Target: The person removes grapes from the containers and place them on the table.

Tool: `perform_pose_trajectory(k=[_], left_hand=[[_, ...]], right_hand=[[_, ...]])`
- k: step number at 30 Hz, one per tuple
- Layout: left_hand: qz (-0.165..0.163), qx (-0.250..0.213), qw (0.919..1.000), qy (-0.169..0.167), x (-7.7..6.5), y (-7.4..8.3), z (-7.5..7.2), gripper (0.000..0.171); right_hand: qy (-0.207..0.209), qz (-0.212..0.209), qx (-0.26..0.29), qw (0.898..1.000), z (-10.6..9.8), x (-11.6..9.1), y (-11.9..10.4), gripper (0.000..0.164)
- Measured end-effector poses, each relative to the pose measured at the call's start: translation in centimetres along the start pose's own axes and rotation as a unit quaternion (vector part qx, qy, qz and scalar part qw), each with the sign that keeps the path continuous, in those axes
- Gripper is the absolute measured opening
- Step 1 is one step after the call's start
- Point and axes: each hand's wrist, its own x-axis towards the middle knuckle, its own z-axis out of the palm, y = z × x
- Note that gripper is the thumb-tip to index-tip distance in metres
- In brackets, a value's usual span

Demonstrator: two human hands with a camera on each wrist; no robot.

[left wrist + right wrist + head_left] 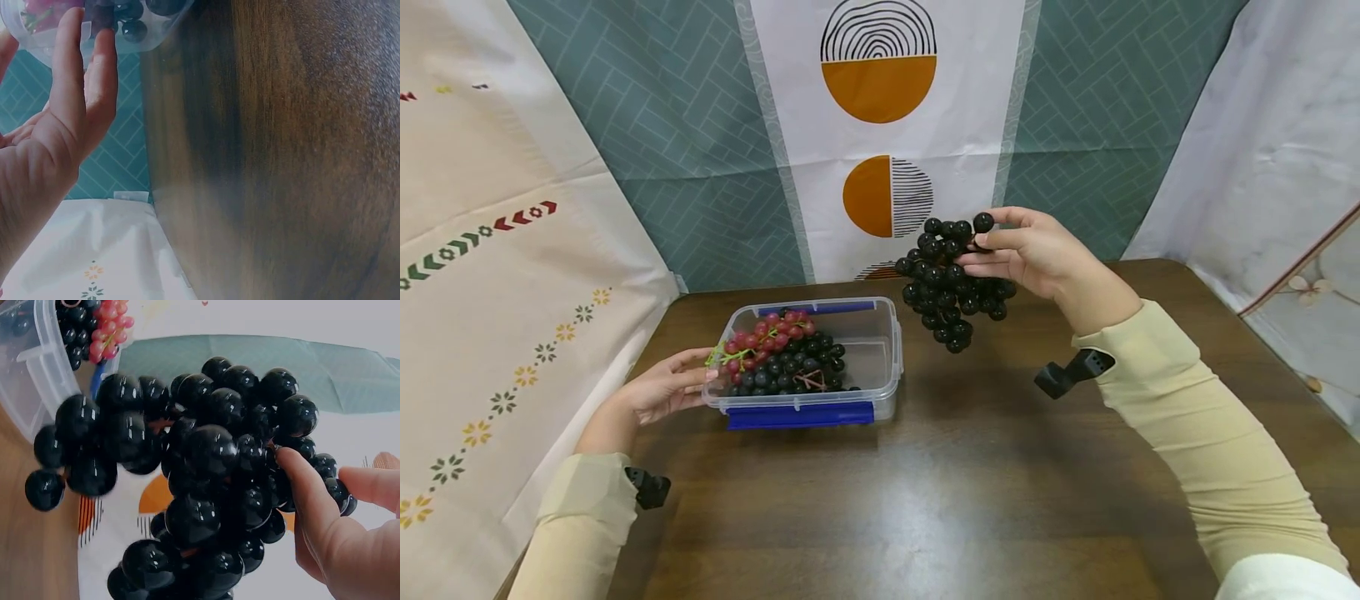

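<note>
My right hand (1033, 250) pinches a bunch of black grapes (943, 287) near its stem, in the air to the right of a clear plastic container (891, 367). In the right wrist view the black grapes (209, 453) fill the middle, thumb and fingers at their right side. My left hand (666, 387) rests against the container's left end, its fingers (69, 75) fairly straight on the wall. Inside the container lie a bunch of red grapes (771, 333) with green stems and dark grapes (790, 367), toward the left side.
The container has blue latch flaps (801, 415) along its long sides and stands on a brown wooden table (925, 500). Behind the table hangs a teal and white patterned cloth (700, 125). Light cloths cover both sides.
</note>
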Motion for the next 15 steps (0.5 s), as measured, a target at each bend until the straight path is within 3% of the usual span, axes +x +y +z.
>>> perform_pose_trajectory(k=[6, 15], left_hand=[[-0.001, 0.006, 1.0, 0.005, 0.1, 0.0, 0.0, 0.068], [-0.007, 0.032, 0.9994, 0.014, 0.0, -0.3, -0.1, 0.074]], right_hand=[[0.016, -0.003, 0.008, 1.0, -1.6, -0.3, 0.5, 0.025], [0.016, 0.008, 0.007, 1.0, -3.4, 0.0, 2.1, 0.027]])
